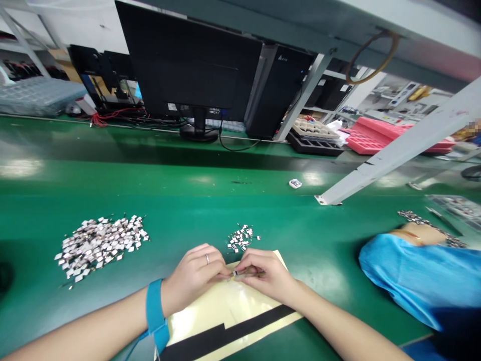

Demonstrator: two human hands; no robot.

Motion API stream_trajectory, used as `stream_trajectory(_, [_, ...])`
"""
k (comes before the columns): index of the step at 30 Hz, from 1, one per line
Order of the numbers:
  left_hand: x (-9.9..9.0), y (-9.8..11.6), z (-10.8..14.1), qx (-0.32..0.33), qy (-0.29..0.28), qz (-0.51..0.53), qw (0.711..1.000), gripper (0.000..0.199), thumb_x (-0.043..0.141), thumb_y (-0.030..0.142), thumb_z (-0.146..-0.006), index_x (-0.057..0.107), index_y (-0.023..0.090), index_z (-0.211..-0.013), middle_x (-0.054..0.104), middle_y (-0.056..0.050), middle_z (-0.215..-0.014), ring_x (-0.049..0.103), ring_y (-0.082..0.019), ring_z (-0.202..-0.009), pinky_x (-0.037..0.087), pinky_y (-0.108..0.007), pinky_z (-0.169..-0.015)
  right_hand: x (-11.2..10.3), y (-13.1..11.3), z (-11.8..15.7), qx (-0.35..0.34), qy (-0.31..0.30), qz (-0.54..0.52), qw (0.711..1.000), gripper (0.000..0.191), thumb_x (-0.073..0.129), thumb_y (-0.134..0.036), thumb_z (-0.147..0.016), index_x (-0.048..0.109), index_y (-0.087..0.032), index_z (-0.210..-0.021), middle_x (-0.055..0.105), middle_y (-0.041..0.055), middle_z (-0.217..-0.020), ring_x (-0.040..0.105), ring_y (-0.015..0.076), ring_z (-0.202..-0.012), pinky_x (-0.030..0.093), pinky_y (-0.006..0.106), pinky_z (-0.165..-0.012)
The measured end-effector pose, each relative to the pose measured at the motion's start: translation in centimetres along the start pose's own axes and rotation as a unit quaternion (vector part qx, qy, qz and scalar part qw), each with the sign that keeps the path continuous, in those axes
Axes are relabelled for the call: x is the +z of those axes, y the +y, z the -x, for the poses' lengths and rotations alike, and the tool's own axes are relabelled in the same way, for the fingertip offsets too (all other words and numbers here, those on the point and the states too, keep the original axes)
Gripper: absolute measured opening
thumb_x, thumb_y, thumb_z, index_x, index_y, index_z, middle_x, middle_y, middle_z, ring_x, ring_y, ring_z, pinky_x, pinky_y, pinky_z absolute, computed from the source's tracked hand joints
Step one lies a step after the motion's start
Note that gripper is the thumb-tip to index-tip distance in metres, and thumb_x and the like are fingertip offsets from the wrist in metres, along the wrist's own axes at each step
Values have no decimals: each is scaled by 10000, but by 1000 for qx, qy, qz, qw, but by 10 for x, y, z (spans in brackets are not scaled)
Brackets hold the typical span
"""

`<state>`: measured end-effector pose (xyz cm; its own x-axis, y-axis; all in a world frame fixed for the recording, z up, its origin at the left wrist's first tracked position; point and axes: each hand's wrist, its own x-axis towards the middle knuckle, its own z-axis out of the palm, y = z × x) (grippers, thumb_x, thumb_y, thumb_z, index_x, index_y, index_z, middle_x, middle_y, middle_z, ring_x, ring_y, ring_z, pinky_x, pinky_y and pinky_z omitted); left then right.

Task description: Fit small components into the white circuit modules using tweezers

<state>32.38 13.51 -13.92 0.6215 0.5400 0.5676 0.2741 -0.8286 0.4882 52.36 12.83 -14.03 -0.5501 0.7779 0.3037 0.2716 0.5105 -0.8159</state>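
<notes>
My left hand (199, 273), with a ring and a teal wrist strap (155, 306), pinches a small white-and-dark part (235, 274) at its fingertips. My right hand (267, 277) is closed around a thin brownish tool (252, 272) that looks like tweezers, its tip at the small part. Fingers partly cover both things. Below the hands lies a pale yellow sheet (229, 306) with black strips (255, 319) along its near side. Just beyond the hands is a small pile of white parts with dark leads (241, 237).
A larger pile of similar parts (101, 244) lies on the green table (180, 200) at left. A monitor (188, 60) and a black computer case (278, 90) stand behind. A slanted white post (391, 150) rises at right, near a co-worker's blue sleeve (417, 276).
</notes>
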Motion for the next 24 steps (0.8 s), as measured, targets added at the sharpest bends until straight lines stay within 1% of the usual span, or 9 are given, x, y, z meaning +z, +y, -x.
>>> stream_trajectory(5, [0, -1, 1, -7, -1, 8, 1000, 173, 437, 240, -869, 564, 147, -797, 602, -18, -677, 522, -130, -653, 358, -250, -599, 0, -1, 0, 7, 4, -7, 1000, 218, 559, -324, -812, 618, -119, -769, 527, 45, -663, 450, 90, -514, 328, 178, -432])
stream_trajectory(8, [2, -2, 1, -11, -9, 0, 1000, 116, 518, 265, -826, 569, 162, -846, 609, -7, -700, 522, -125, -648, 359, -247, -601, 1, -3, -1, 14, 12, -9, 1000, 223, 566, -334, -808, 619, -121, -762, 529, 39, -652, 446, 85, -506, 322, 173, -426])
stream_trajectory(10, [2, -2, 1, -10, -13, -9, 1000, 126, 557, 270, -801, 565, 163, -868, 610, -9, -714, 524, -128, -652, 361, -249, -602, 1, -4, -1, 15, 14, -16, 1000, 225, 571, -334, -803, 617, -119, -757, 530, 39, -651, 446, 83, -503, 322, 170, -425])
stream_trajectory(15, [2, -1, 2, -1, -15, -25, 1000, 62, 502, 187, -833, 556, 157, -843, 605, -18, -709, 526, -136, -664, 365, -257, -606, 1, -3, -1, 19, 3, -13, 1000, 203, 577, -318, -798, 618, -122, -762, 518, 38, -660, 437, 85, -509, 320, 174, -431])
stream_trajectory(24, [2, -2, 1, -3, 5, -16, 1000, 65, 505, 189, -832, 547, 153, -799, 597, -20, -684, 520, -135, -651, 366, -258, -592, 1, -2, 0, 20, -1, -22, 1000, 178, 591, -294, -789, 615, -120, -757, 514, 33, -660, 438, 81, -512, 324, 168, -435])
